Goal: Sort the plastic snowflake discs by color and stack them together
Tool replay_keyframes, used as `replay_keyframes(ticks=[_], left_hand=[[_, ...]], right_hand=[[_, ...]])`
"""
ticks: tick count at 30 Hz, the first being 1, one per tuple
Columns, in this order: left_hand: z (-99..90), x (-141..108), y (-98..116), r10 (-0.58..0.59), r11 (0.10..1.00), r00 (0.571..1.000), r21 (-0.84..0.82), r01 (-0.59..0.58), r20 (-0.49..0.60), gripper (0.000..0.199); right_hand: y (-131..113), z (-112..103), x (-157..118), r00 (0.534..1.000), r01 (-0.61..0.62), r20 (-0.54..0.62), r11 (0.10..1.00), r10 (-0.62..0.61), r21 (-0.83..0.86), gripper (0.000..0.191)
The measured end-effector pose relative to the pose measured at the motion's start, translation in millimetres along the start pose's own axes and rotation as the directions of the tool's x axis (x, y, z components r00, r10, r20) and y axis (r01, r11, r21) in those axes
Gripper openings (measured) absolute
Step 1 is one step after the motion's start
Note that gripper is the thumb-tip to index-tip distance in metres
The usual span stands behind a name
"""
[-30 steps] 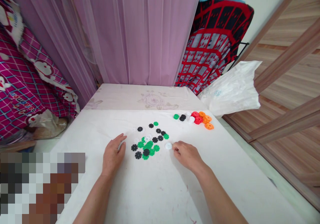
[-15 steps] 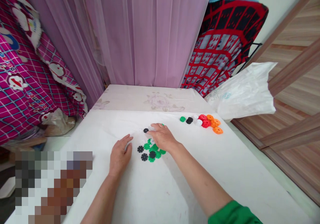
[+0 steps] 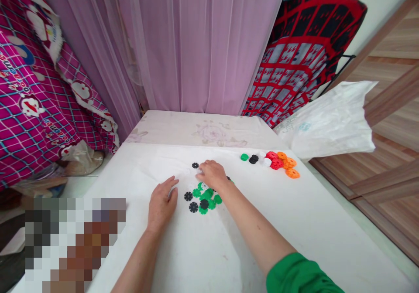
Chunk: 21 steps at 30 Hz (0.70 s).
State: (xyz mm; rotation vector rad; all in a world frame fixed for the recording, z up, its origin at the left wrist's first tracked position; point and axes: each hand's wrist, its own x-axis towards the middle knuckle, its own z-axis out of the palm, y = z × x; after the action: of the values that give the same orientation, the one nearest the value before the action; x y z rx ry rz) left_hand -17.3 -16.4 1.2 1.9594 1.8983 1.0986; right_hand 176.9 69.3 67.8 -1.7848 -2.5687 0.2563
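Observation:
My left hand rests on the white cloth, thumb and fingers apart, holding nothing, left of a loose group of notched discs. That group has several green discs, black discs and a few white ones. My right hand is over the far side of the group, fingers curled down, its fingertips by a white disc; whether it grips the disc is unclear. One black disc lies just beyond its fingertips. Part of the group is hidden beneath my right hand and wrist.
At the table's far right lie a green disc, black discs, white ones, red discs and orange discs. A white bag stands beyond the right edge. Purple curtains hang behind the table.
My right hand has shifted slightly left relative to the discs, uncovering dark and green pieces by its wrist. The black disc near its fingertips sits a little farther away. My left hand looks nearly unchanged.

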Motion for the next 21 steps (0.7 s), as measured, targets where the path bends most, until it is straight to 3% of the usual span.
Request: replay_keyframes(ticks=[4, 7, 11, 15, 18, 21], left_hand=[[-0.1, 0, 0, 0.008, 1.0, 1.0, -0.008, -0.008, 0.001, 0.033], [-0.3, 1, -1, 0.004, 1.0, 1.0, -0.006, -0.004, 0.005, 0.033], [0.1, 1, -2, 0.018, 1.0, 1.0, -0.003, -0.018, 0.006, 0.034], [1.2, 2, -4, 0.027, 1.0, 1.0, 0.002, -0.027, 0.006, 0.034], [1.4, 3, -5, 0.024, 1.0, 1.0, 0.011, -0.024, 0.002, 0.034], [0.4, 3, -5, 0.024, 1.0, 1.0, 0.011, -0.024, 0.01, 0.034]], right_hand=[[-6, -1, 6, 0.999, -0.012, 0.032, 1.0, 0.012, 0.004, 0.029], [4, -9, -1, 0.999, -0.044, 0.016, 0.997, 0.043, 0.06, 0.029], [38, -21, -40, 0.988, -0.132, -0.057, 0.969, 0.146, 0.209, 0.025], [72, -23, -92, 0.976, -0.194, -0.036, 0.931, 0.215, 0.308, 0.018], [82, -18, -118, 0.971, -0.214, -0.026, 0.917, 0.237, 0.338, 0.018], [79, -14, -127, 0.973, -0.204, -0.04, 0.925, 0.229, 0.321, 0.019]])
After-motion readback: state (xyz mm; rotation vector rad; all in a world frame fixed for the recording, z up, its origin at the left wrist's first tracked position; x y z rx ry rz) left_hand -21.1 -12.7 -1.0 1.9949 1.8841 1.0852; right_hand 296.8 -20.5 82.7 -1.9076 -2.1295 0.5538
